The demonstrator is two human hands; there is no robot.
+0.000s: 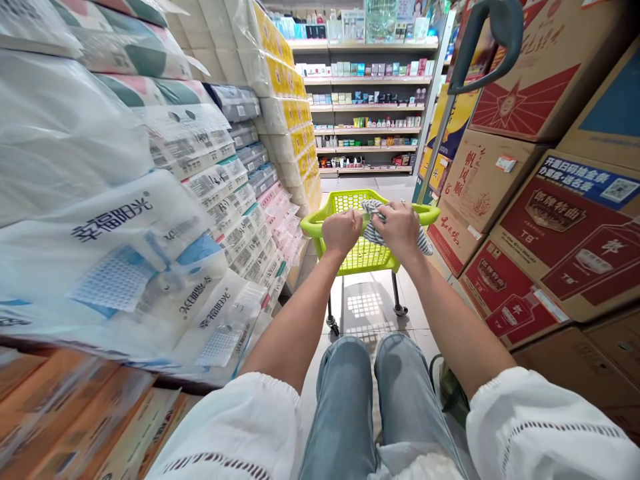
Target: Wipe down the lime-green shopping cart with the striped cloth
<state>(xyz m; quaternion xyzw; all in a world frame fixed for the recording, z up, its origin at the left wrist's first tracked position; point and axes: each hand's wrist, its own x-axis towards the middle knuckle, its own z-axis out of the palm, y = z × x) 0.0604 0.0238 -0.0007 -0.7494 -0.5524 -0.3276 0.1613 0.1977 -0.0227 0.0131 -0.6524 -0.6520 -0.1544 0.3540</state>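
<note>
Head cam view: left hand (341,231) is clenched around the near rim of the lime green basket cart (325,217), low in the aisle ahead. Right hand (400,229) grips a striped cloth (373,231) bunched against that same rim, toilet paper packs (150,220) stacked alongside.

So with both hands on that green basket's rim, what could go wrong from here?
1. The basket stands on wheels; pressure from the left hand could roll it away.
2. The striped cloth under the right hand might slip into the basket.
3. The cartons close on the right may snag the grey handle.
</note>
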